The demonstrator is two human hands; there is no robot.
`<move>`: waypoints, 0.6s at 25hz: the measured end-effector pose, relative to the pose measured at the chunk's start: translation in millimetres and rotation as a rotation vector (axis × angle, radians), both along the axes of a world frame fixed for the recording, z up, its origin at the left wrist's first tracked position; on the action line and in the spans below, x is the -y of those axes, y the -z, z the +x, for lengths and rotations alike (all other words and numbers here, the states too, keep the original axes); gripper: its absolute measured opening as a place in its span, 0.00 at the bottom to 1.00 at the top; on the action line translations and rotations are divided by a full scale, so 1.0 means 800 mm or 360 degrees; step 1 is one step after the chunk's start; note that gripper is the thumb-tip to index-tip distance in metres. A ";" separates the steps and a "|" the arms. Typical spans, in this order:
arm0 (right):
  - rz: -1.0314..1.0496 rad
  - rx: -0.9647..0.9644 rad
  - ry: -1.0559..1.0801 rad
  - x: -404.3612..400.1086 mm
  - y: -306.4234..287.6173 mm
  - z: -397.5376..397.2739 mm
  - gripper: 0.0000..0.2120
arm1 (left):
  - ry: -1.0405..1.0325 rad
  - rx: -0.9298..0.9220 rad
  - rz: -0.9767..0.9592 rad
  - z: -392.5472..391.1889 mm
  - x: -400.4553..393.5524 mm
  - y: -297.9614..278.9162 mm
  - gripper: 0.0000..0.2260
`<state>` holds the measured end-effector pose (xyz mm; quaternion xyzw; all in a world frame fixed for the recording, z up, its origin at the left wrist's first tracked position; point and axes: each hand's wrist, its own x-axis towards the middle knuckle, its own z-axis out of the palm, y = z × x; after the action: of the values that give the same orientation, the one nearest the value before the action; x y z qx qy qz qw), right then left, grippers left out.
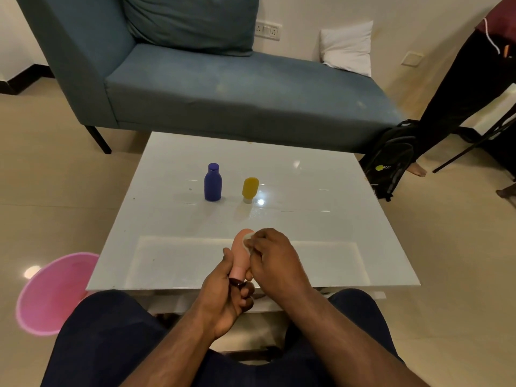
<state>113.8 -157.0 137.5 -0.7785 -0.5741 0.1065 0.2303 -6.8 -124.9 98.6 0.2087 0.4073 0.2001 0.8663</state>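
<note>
- A pink basin (53,291) sits on the floor just off the left near corner of the white table (307,219)
- A blue sofa (223,90) runs along behind the table's far edge, on the floor
- A blue bottle (213,182) stands upright with its cap on, near the middle of the table, a little to the left
- The left hand (226,291) is over the table's near edge, its fingers and thumb curled round the narrow lower end of the peach bottle (241,252); a small dark thing lies against its fingers, too small to make out
- The peach bottle is held up above the near part of the table, rounded end pointing away from the person, between the two hands
- A yellow bottle (250,189) stands on its pale cap near the table's middle, just right of the blue bottle and apart from it
- The right hand (275,255) is above the near part of the table, fingers bent, fingertips pinching a small white piece (248,238) at the peach bottle's rounded end
- A dark backpack (391,166) rests on the floor beside the table's far right corner
- A standing person's dark-clad leg (460,88) is beyond the backpack, well to the right of the table
</note>
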 end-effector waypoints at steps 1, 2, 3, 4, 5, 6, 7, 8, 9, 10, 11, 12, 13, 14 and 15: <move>-0.0007 0.0008 -0.0043 0.007 -0.001 -0.008 0.14 | -0.0004 0.0032 -0.0003 -0.001 0.000 0.000 0.29; -0.0012 0.0019 -0.0107 0.017 -0.003 -0.017 0.14 | -0.0014 0.0072 -0.0013 -0.001 -0.001 0.001 0.29; -0.0012 0.0019 -0.0162 0.026 -0.005 -0.023 0.14 | -0.0022 0.0108 -0.0026 -0.001 -0.001 0.002 0.28; -0.0017 0.0018 -0.0185 0.028 -0.006 -0.024 0.14 | -0.0019 0.0127 -0.0025 -0.002 -0.001 0.003 0.28; -0.0011 0.0004 -0.0158 0.022 -0.005 -0.018 0.13 | -0.0009 0.0124 -0.0012 -0.002 -0.001 0.002 0.28; 0.0005 -0.0020 -0.0093 0.012 -0.006 -0.011 0.13 | -0.0001 0.0104 -0.0002 -0.002 -0.001 0.001 0.28; 0.0019 -0.0053 -0.0020 0.002 -0.006 -0.003 0.12 | 0.0003 0.0084 -0.0006 -0.001 -0.001 0.000 0.27; 0.0023 -0.0087 0.0039 -0.006 -0.007 0.003 0.11 | 0.0007 0.0073 -0.0010 -0.001 -0.001 -0.001 0.26; 0.0037 -0.0103 0.0076 -0.012 -0.008 0.007 0.11 | 0.0009 0.0075 -0.0003 0.000 -0.001 -0.002 0.26; 0.0046 -0.0125 0.0100 -0.014 -0.008 0.009 0.10 | 0.0004 0.0084 0.0018 0.000 -0.001 -0.002 0.25; 0.0061 -0.0183 0.0126 -0.013 -0.008 0.010 0.10 | -0.0009 0.0096 0.0048 -0.001 -0.001 -0.002 0.23; 0.0086 -0.0280 0.0161 -0.011 -0.010 0.010 0.10 | -0.0017 0.0109 0.0088 -0.001 -0.001 -0.002 0.21; 0.0114 -0.0390 0.0200 -0.009 -0.013 0.011 0.10 | -0.0012 0.0116 0.0129 -0.002 -0.001 -0.002 0.19; 0.0143 -0.0474 0.0238 -0.009 -0.016 0.013 0.10 | -0.0001 0.0109 0.0161 -0.001 0.000 -0.004 0.18; 0.0163 -0.0521 0.0271 -0.010 -0.019 0.015 0.11 | 0.0013 0.0089 0.0186 -0.001 0.001 -0.005 0.17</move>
<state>126.1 -149.0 153.0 -0.7837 -0.4658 0.1824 0.3682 -7.3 -125.9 103.0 0.2549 0.3698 0.2258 0.8645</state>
